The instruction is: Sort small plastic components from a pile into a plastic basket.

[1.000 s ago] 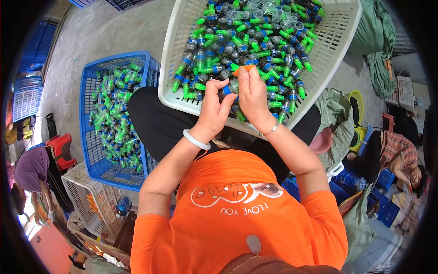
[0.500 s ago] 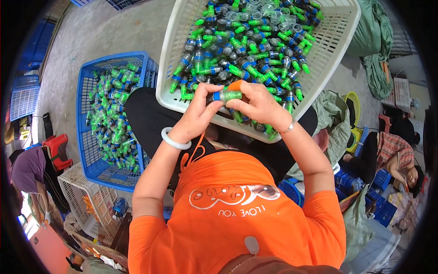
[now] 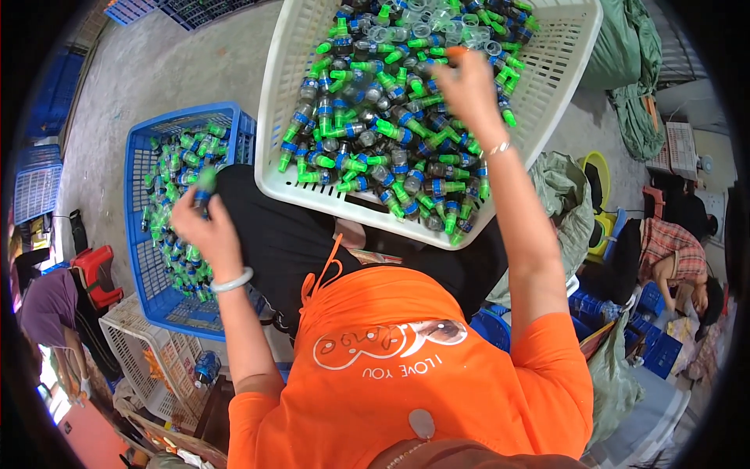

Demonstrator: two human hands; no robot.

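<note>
My left hand (image 3: 208, 233) is over the near right part of the blue basket (image 3: 181, 109), its fingers closed around a small spray bottle (image 3: 206, 181) with a green top, blurred by motion. More bottles (image 3: 187, 262) of that kind fill the blue basket below it. My right hand (image 3: 469, 90) reaches over the white basket (image 3: 269, 141), close to a heap of clear plastic caps (image 3: 418, 30). Something orange covers one of its fingertips, and the fingers are smeared, so what they hold does not show. Many dark bottles (image 3: 383, 117) with blue bands and green tops lie loose in the white basket.
The white basket rests against my knees. An off-white crate (image 3: 144, 352) and a red stool (image 3: 98, 270) stand at the left; green sacks (image 3: 617, 47) lie at the right. One person (image 3: 51, 309) bends at far left, another (image 3: 676, 254) at far right.
My hands were together over the white basket's near edge with one spray bottle. They have parted: the left carried a bottle to the blue basket, the right moved forward to the caps.
</note>
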